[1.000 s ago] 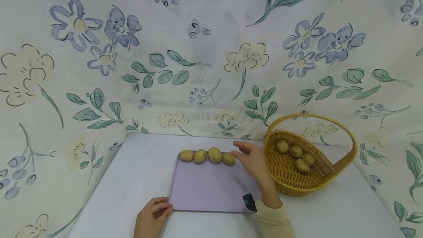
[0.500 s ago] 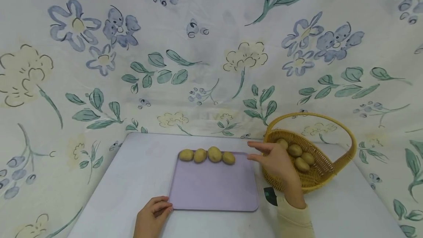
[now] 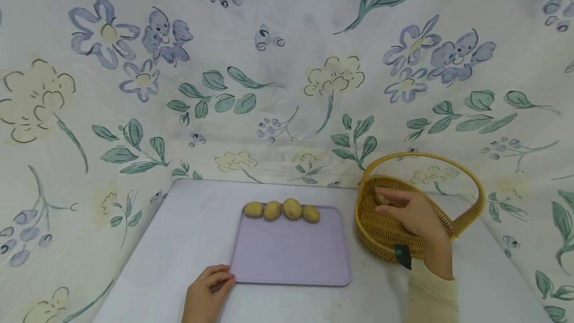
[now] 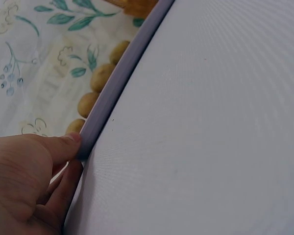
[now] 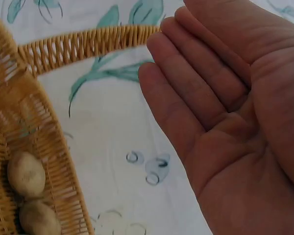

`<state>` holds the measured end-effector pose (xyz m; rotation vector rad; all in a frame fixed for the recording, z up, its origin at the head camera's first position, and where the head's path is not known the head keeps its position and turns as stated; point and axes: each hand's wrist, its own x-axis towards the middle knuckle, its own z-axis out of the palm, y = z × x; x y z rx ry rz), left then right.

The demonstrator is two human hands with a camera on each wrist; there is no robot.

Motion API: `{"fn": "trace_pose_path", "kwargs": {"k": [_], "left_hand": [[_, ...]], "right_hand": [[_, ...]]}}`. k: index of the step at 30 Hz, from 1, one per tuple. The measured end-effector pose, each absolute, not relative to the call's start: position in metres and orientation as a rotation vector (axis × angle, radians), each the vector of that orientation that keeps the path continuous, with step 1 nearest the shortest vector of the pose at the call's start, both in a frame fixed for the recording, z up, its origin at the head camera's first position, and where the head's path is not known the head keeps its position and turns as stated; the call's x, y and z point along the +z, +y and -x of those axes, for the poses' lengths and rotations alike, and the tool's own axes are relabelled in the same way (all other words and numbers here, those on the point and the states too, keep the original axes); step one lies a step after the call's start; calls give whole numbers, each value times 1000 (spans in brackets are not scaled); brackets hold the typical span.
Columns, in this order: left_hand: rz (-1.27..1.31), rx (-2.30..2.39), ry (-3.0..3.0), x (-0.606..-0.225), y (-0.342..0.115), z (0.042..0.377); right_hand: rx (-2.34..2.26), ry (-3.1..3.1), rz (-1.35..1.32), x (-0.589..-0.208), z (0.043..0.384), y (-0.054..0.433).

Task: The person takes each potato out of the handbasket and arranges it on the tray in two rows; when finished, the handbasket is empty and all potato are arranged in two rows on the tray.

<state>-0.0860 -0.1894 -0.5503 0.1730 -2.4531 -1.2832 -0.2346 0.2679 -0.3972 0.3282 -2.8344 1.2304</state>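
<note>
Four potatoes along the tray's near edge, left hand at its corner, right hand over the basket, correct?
Not the near edge: the head view shows the four potatoes along the far edge of the tray. Left hand at its corner and right hand over the basket are correct.

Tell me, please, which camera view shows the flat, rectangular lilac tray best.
The head view shows the flat, rectangular lilac tray best, with most of its surface uncovered. The left wrist view shows only a slanting strip of its edge, at the bare left hand; the right wrist view shows none of it.
</note>
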Motion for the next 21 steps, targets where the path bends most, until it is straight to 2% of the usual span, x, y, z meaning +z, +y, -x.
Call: {"fn": "trace_pose_path", "kwargs": {"k": [9, 17, 21], "left_hand": [[-172, -1289, -2435, -551, -189, 85], [-197, -1347, -2443, -552, -190, 85], [-217, -1354, -2449, -551, -189, 86]], "right_hand": [[1005, -2957, -202, -409, 247, 295], [966, -3071, 13, -427, 254, 305], [904, -3109, 20, -435, 256, 308]]}}
